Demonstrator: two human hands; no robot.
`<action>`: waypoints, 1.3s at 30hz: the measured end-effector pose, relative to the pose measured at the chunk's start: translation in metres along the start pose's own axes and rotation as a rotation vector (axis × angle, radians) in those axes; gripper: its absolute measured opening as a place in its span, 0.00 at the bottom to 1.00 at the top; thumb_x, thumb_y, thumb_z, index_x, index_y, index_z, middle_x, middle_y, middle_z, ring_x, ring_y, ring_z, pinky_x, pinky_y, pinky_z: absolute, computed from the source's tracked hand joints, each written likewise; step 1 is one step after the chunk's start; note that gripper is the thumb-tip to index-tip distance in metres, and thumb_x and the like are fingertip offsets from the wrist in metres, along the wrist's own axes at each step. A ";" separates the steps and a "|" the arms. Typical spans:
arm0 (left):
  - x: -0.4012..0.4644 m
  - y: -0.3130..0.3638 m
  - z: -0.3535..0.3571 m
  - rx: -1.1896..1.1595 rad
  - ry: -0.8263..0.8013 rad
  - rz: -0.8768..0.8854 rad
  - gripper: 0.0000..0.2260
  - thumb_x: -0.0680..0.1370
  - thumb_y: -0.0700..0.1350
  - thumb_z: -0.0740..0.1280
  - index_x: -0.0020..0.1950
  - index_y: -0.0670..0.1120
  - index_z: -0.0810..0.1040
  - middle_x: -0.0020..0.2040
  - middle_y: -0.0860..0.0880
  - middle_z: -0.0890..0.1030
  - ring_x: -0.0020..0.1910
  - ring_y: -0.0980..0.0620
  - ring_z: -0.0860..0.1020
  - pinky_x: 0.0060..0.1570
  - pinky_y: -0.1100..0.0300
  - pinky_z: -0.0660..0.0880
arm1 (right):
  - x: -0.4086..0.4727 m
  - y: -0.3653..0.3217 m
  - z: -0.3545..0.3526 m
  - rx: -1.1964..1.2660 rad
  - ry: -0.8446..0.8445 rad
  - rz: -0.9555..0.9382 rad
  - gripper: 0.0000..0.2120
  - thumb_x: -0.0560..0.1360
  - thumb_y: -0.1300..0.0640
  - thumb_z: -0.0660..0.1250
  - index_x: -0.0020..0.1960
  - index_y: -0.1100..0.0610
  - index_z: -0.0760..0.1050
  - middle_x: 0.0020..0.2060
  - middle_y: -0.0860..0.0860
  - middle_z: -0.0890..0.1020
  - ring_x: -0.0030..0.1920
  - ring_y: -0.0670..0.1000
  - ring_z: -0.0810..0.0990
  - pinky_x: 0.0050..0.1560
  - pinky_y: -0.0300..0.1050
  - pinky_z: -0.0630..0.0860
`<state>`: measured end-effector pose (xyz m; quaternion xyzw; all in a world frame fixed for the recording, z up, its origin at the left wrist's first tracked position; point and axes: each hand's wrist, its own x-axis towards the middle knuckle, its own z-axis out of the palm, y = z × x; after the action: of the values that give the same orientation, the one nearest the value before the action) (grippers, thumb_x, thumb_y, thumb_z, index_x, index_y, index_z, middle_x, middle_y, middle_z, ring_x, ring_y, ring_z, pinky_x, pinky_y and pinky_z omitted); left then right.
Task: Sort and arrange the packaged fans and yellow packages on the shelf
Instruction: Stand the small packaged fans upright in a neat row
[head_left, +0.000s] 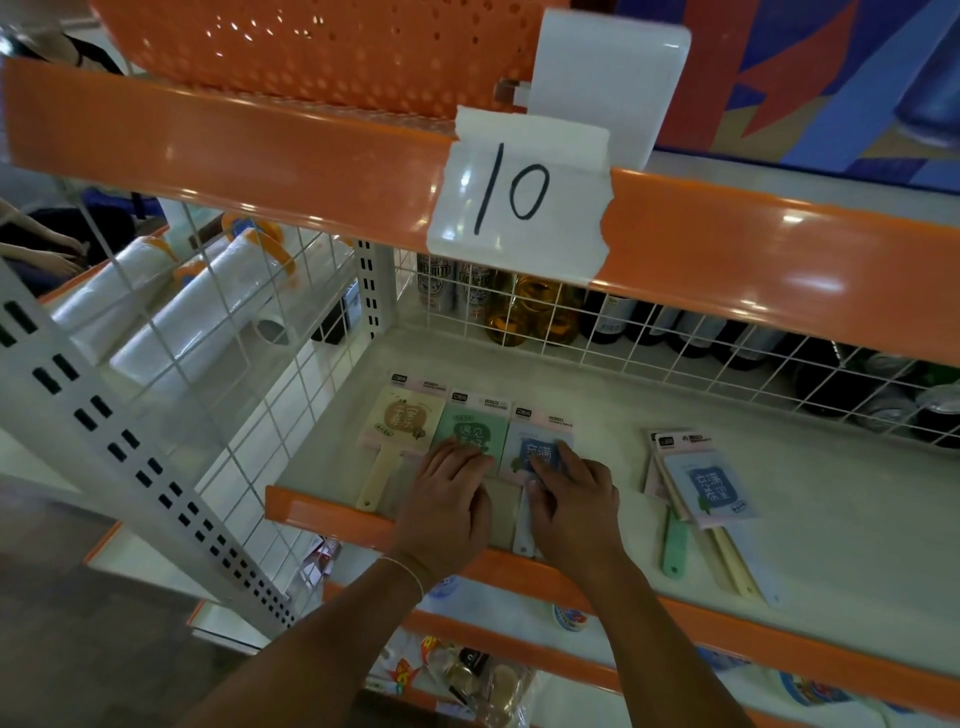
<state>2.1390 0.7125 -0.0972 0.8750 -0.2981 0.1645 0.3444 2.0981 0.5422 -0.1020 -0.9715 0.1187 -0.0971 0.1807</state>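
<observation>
My left hand (451, 499) is lying flat with its fingers nearly straight, the tips pressing on the green fan (470, 434). My right hand (571, 493) is resting palm down on the blue fan (540, 452), fingers slightly bent over its lower edge; I cannot tell whether they are actually pinching it. These 2 fans are lying side by side, touching, with a yellow fan (402, 423) just to their left, so 3 are forming a row near the front lip of the shelf (779, 499). Well apart to my right, a loose stack of fans (706, 488) is lying with another blue one on top, handles fanning toward me. A paper label reading 10 (519, 192) is hanging above on the orange rail.
</observation>
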 end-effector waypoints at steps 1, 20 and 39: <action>0.000 0.000 0.000 0.002 0.000 0.000 0.14 0.74 0.43 0.57 0.54 0.40 0.79 0.52 0.44 0.80 0.58 0.48 0.73 0.67 0.51 0.68 | 0.000 0.000 0.000 0.005 0.003 -0.001 0.24 0.75 0.42 0.53 0.59 0.50 0.81 0.66 0.56 0.76 0.59 0.62 0.74 0.53 0.56 0.72; 0.001 0.002 -0.002 -0.002 0.011 0.023 0.13 0.74 0.43 0.57 0.51 0.41 0.79 0.49 0.45 0.80 0.55 0.50 0.72 0.66 0.51 0.69 | 0.000 0.003 -0.004 0.192 0.092 0.015 0.25 0.75 0.45 0.54 0.64 0.54 0.78 0.69 0.61 0.72 0.64 0.65 0.71 0.63 0.57 0.69; 0.006 0.007 -0.004 0.025 -0.022 0.043 0.12 0.76 0.46 0.58 0.49 0.42 0.79 0.45 0.46 0.81 0.47 0.48 0.77 0.58 0.55 0.70 | -0.010 0.105 -0.096 0.115 -0.046 0.599 0.42 0.65 0.45 0.75 0.74 0.47 0.60 0.66 0.57 0.71 0.64 0.63 0.70 0.64 0.57 0.70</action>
<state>2.1390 0.7085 -0.0881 0.8743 -0.3183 0.1661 0.3265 2.0454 0.4183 -0.0545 -0.8835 0.3900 -0.0239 0.2584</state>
